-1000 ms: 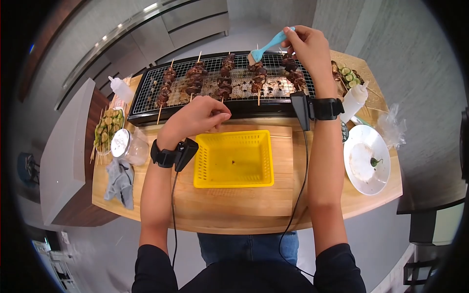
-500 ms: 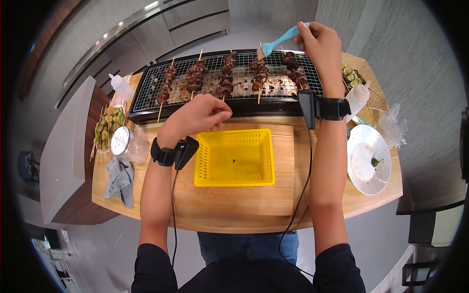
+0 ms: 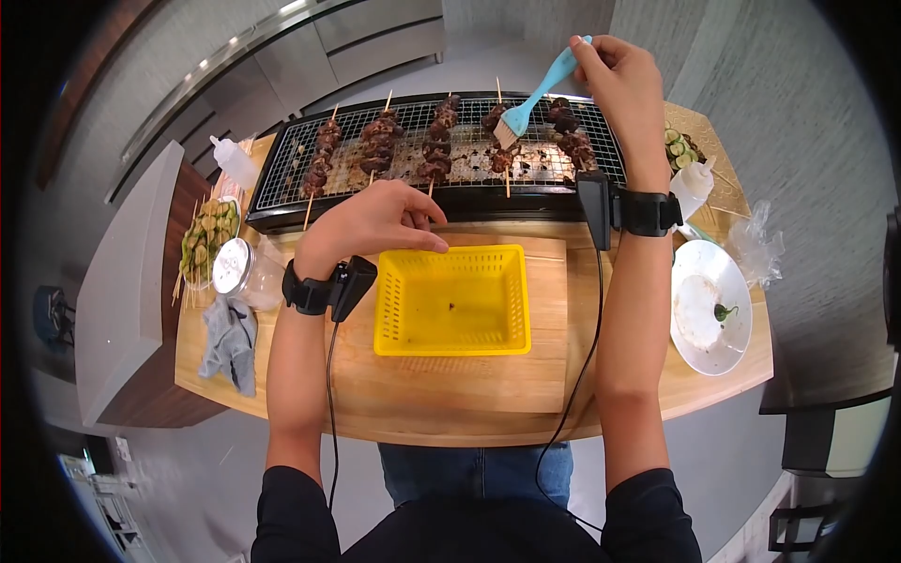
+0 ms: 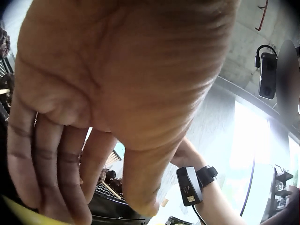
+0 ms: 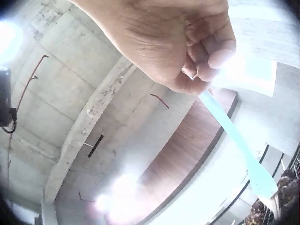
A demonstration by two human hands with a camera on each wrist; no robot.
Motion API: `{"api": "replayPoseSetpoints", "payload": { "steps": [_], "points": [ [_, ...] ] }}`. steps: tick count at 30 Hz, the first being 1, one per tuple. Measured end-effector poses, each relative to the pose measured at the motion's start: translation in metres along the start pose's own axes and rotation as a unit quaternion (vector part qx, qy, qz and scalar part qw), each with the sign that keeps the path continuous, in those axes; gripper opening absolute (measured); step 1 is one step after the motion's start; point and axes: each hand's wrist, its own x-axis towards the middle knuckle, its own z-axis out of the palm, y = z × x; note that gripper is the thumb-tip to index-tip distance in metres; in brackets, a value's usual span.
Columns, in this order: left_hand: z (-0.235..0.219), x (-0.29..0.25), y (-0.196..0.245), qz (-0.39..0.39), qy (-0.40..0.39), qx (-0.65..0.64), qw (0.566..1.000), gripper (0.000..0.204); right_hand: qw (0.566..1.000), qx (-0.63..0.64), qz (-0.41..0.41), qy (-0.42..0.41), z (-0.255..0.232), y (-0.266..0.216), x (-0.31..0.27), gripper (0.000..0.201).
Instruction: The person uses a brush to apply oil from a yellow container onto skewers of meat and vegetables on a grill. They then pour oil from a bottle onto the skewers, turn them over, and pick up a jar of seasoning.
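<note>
In the head view the right hand (image 3: 619, 89) pinches the end of a light blue brush (image 3: 544, 89), whose bristles touch the fourth meat skewer (image 3: 502, 161) from the left on the grill (image 3: 328, 211). The right wrist view shows the thumb and fingers round the handle of the brush (image 5: 234, 136). The left hand (image 3: 380, 220), holding nothing, hangs loosely bent between the grill's front edge and the yellow basket (image 3: 452, 352). Its relaxed fingers also show in the left wrist view, as the left hand (image 4: 93, 103).
More meat skewers (image 3: 379, 145) lie across the grill. Left of it are a squeeze bottle (image 3: 235, 161), vegetable skewers (image 3: 208, 239), a lidded jar (image 3: 246, 272) and a grey cloth (image 3: 228, 342). On the right are another bottle (image 3: 693, 186) and a white plate (image 3: 699, 347).
The brush has moved down along the fourth skewer from its far end, its handle now steeper. The right hand has shifted slightly to the right. The left hand's fingers have spread a little.
</note>
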Motion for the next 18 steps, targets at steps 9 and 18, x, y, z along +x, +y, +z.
{"api": "replayPoseSetpoints", "payload": {
  "steps": [9, 18],
  "points": [
    [-0.0004, 0.0000, -0.0005, -0.012, -0.005, -0.005, 1.000, 0.040, 0.999, -0.008, 0.002, -0.032, 0.0005, 0.0003, -0.0004, 0.037],
    [0.0015, 0.0014, -0.0018, -0.016, -0.005, -0.007, 1.000, 0.037, 0.999, -0.024, -0.001, -0.033, -0.0027, -0.0061, -0.0018, 0.037]
  ]
}}
